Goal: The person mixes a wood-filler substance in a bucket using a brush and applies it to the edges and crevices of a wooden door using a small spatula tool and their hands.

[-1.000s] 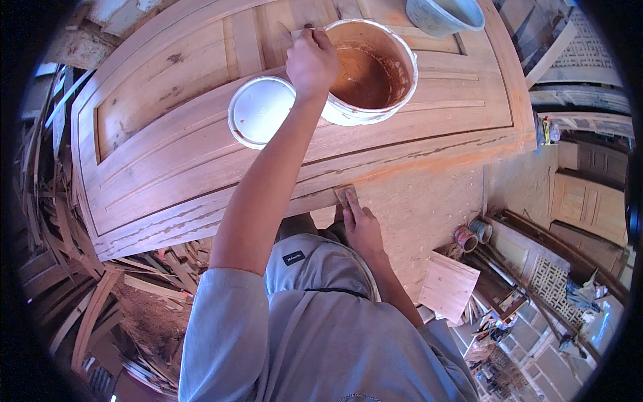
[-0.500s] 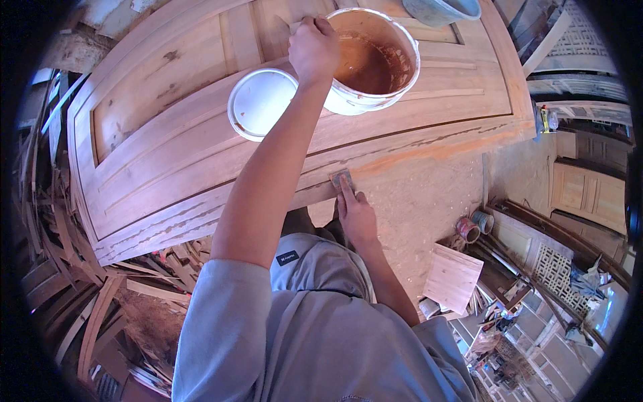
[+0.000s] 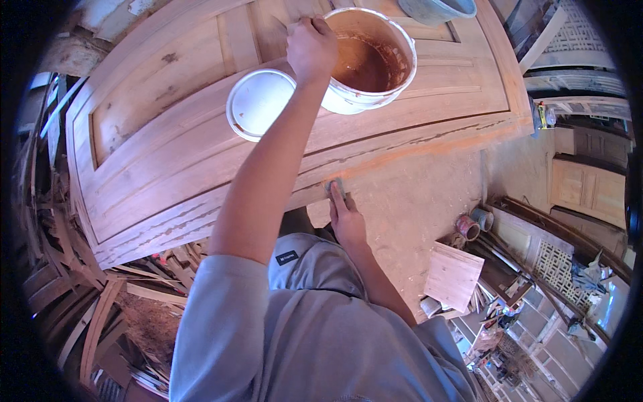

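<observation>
At the rim of a white bucket (image 3: 368, 60) of reddish-brown paste, my left hand (image 3: 311, 47) is closed on a flat object mostly hidden by my fingers. The bucket stands on a panelled wooden door (image 3: 167, 167), beside a round white lid (image 3: 258, 100) that lies partly behind my forearm. My right hand (image 3: 346, 218) grips a small flat greyish tool (image 3: 335, 184) against the door's near edge, index finger along it. An orange-brown smear runs rightward along that edge, with dark streaks along the rest.
A grey-blue basin (image 3: 435, 10) sits at the door's far right. Offcuts (image 3: 94, 315) are piled at the left. Two cans (image 3: 467, 226), a pale board (image 3: 452, 275), cabinet doors (image 3: 586, 191) and assorted timber lie or stand on the right.
My right hand and its tool have shifted left along the door's edge. My left hand stays at the bucket's rim; the whole view has shifted slightly.
</observation>
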Tool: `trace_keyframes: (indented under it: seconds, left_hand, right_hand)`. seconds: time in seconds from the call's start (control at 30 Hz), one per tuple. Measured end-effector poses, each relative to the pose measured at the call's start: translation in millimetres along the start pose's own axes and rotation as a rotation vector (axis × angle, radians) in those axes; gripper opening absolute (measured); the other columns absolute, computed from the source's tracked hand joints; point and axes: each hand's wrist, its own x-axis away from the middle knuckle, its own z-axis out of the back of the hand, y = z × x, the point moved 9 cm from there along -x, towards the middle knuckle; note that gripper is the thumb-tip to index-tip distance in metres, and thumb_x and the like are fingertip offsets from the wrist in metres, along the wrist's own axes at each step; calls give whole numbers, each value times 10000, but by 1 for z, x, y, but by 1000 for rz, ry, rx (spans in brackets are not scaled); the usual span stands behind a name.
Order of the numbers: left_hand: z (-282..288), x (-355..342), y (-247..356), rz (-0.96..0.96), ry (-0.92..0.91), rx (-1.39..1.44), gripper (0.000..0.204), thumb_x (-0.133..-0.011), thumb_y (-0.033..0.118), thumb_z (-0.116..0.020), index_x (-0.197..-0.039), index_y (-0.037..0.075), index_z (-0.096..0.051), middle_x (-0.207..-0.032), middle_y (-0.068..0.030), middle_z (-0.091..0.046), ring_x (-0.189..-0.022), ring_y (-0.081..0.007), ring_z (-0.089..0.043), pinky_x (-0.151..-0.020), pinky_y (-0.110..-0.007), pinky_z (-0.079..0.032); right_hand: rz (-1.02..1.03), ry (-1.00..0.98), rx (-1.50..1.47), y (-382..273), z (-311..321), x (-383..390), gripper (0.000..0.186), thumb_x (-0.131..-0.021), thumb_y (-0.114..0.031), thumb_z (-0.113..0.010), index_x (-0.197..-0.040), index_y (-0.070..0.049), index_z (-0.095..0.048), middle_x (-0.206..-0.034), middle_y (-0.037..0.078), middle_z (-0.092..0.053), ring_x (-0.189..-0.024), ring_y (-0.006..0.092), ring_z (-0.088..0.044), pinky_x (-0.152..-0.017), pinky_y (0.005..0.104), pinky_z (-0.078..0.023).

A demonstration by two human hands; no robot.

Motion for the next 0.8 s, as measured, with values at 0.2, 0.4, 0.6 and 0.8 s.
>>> trace_keyframes:
  seconds: [0.2,0.4,0.6,0.8]
  left_hand:
    - [-1,0,0,15,-59,-16,378,-964,312,-443,-976,-1,-654,-904,-288,-671,-905,-488,-637,-844,-556,-498]
    - [0,2,-2,5,-34,-17,377,-969,319,-440,-929,2,-641,-898,-282,-673,-899,-489,-637,-833,-561,-500]
    - [0,0,-2,7,-23,-33,377,-970,324,-446,-930,7,-648,-882,-283,-675,-884,-485,-644,-812,-564,-511]
    - [-2,1,-7,86,-98,17,410,-970,367,-441,-1075,52,-682,-988,-264,-674,-965,-488,-624,-871,-552,-487]
  right_hand:
    - [-41,-107,-67,-17,3,-3,531,-953,-210,-555,-1464,-202,-410,-956,243,-599,-785,418,-645,-618,487,-561]
    - [-60,-254,55,-20,2,11,493,-959,-228,-535,-1443,-202,-440,-927,234,-568,-779,394,-643,-624,485,-559]
    - [357,-549,221,-59,40,-41,488,-947,-216,-522,-1428,-246,-447,-906,192,-579,-755,358,-653,-650,472,-548]
    - [314,-670,297,-43,51,-68,399,-955,-238,-496,-1353,-260,-501,-893,181,-606,-786,368,-661,-672,482,-541]
